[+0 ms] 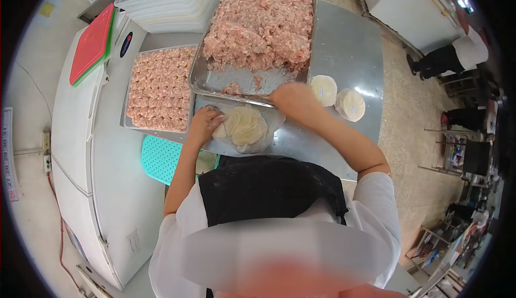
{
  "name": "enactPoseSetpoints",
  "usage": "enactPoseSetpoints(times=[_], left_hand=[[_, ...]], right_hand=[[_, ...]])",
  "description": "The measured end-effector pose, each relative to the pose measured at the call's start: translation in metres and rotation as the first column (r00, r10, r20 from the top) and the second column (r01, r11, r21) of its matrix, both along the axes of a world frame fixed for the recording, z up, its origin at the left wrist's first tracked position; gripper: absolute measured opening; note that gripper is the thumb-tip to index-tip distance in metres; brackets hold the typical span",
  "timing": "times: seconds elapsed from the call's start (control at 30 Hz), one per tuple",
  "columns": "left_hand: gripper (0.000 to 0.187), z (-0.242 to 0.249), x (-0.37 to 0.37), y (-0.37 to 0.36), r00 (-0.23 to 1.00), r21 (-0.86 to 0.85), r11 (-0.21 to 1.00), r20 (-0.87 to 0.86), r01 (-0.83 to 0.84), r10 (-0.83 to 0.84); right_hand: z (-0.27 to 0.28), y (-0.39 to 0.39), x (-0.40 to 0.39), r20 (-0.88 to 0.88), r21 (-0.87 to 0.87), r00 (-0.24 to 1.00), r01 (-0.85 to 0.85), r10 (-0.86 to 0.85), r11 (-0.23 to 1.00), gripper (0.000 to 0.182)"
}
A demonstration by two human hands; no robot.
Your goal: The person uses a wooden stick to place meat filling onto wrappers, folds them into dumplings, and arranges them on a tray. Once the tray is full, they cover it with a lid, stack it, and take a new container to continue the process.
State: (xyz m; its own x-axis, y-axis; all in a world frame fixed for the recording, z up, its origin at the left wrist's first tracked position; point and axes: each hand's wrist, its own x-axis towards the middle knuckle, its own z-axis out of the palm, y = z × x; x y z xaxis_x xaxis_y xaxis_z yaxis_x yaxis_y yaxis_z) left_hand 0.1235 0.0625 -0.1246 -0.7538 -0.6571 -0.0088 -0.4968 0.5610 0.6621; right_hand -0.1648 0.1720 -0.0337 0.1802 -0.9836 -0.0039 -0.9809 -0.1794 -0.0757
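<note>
My left hand (207, 121) is closed, its fingers curled round what looks like a dumpling wrapper, mostly hidden by the fingers. Just right of it, several round pale wrappers (247, 126) lie fanned out on a clear plastic sheet (275, 121). My right hand (290, 98) makes a fist at the near edge of a metal tray (215, 83). It grips a thin spatula (259, 97) that points left along the tray's rim; its far end is hard to make out. Ground meat filling (260, 26) is heaped in the tray, with small scraps near the front.
A tray of shaped dumplings (161, 88) sits at left. Two wrapper stacks (324, 90) stand on the steel table (349, 45) at right. White lidded containers (172, 2), a turquoise stool (161, 158) and red and green boards (92, 45) are nearby. A person (470, 48) stands far right.
</note>
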Motion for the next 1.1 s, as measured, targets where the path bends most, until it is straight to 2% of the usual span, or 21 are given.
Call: enactPoseSetpoints(times=[0.1,0.17,0.2,0.23,0.27,0.3,0.33,0.37,0.43,0.47,0.53,0.57,0.63,0.67,0.7,0.77,0.8,0.83,0.97,1.03,1.1], left_hand=[[0.022,0.023,-0.002,0.008,0.995,0.087,0.994,-0.074,-0.059,0.066],[0.025,0.033,-0.003,0.010,0.988,0.139,0.984,-0.094,-0.109,0.123],[0.026,0.035,-0.002,0.009,0.967,0.268,0.957,-0.195,-0.109,0.165],[0.027,0.036,-0.001,0.005,0.932,0.390,0.916,-0.290,-0.091,0.217],[0.027,0.034,0.001,0.001,0.931,0.392,0.916,-0.292,-0.091,0.218],[0.029,0.029,0.006,-0.002,0.817,0.695,0.719,-0.412,-0.005,0.404],[0.030,0.025,0.010,-0.003,0.670,0.882,0.443,-0.427,0.161,0.607],[0.030,0.026,0.011,-0.003,0.671,0.886,0.435,-0.422,0.163,0.609],[0.034,0.037,0.007,-0.010,0.416,0.943,0.298,-0.334,0.151,0.846],[0.034,0.039,0.010,-0.014,0.418,0.943,0.292,-0.332,0.158,0.846],[0.036,0.044,0.015,-0.026,0.505,0.910,0.398,-0.400,0.118,0.765],[0.036,0.049,0.016,-0.032,0.506,0.910,0.395,-0.403,0.129,0.763],[0.035,0.061,0.019,-0.044,0.388,0.917,0.292,-0.382,0.272,0.839],[0.035,0.061,0.025,-0.051,0.389,0.918,0.284,-0.378,0.277,0.840],[0.035,0.060,0.034,-0.060,0.387,0.897,0.283,-0.407,0.338,0.827],[0.035,0.061,0.044,-0.073,0.380,0.871,0.278,-0.437,0.405,0.815],[0.036,0.062,0.047,-0.077,0.390,0.895,0.365,-0.441,0.256,0.808],[0.036,0.062,0.049,-0.082,0.398,0.890,0.444,-0.446,0.102,0.802],[0.037,0.055,0.062,-0.104,0.392,0.924,0.372,-0.377,0.094,0.839],[0.039,0.052,0.062,-0.112,0.331,0.918,0.358,-0.396,0.171,0.857],[0.037,0.042,0.060,-0.122,0.291,0.920,0.365,-0.391,0.140,0.873]], right_hand=[[0.003,-0.041,-0.043,-0.007,-0.020,1.000,0.014,-0.014,1.000,0.016],[-0.040,-0.049,-0.041,0.030,-0.055,1.000,-0.004,0.006,0.998,0.016],[-0.054,-0.053,-0.037,0.059,-0.093,0.998,-0.017,0.022,0.996,0.016],[-0.050,-0.046,-0.017,0.107,0.077,0.991,-0.085,0.077,0.993,0.015],[-0.042,-0.037,-0.004,0.136,0.097,0.988,-0.085,0.072,0.992,0.013],[-0.026,-0.037,-0.010,0.100,0.054,0.989,-0.117,0.111,0.992,0.013],[-0.011,-0.032,-0.018,0.063,0.014,0.987,-0.149,0.148,0.989,0.013],[0.000,-0.031,-0.029,0.063,0.023,0.987,-0.147,0.145,0.989,0.013],[0.015,-0.035,-0.049,-0.006,0.127,0.988,0.152,-0.153,0.980,0.014],[0.006,-0.030,-0.043,-0.013,0.132,0.987,0.158,-0.158,0.979,0.014],[-0.016,-0.013,-0.022,0.055,0.026,0.996,0.062,-0.064,0.998,0.014],[-0.014,-0.010,-0.018,0.045,0.028,0.997,0.068,-0.069,0.997,0.014],[0.007,-0.009,-0.007,-0.054,0.109,0.995,0.091,-0.086,0.990,0.016],[0.021,-0.008,0.000,-0.102,0.151,0.991,0.104,-0.089,0.983,0.017],[0.041,-0.005,0.002,-0.108,0.135,0.972,0.221,-0.207,0.966,0.016],[0.026,0.000,0.002,-0.140,0.148,0.953,0.290,-0.270,0.946,0.016],[0.016,0.001,0.006,-0.167,0.157,0.929,0.357,-0.331,0.921,0.016],[0.010,-0.002,0.020,-0.114,0.135,0.975,0.204,-0.189,0.970,0.016],[0.002,-0.038,0.078,-0.043,0.165,0.954,0.301,-0.298,0.939,0.018],[-0.001,-0.061,0.097,-0.011,0.168,0.959,0.280,-0.282,0.945,0.018],[-0.007,-0.074,0.105,0.020,0.168,0.963,0.261,-0.268,0.951,0.018]])
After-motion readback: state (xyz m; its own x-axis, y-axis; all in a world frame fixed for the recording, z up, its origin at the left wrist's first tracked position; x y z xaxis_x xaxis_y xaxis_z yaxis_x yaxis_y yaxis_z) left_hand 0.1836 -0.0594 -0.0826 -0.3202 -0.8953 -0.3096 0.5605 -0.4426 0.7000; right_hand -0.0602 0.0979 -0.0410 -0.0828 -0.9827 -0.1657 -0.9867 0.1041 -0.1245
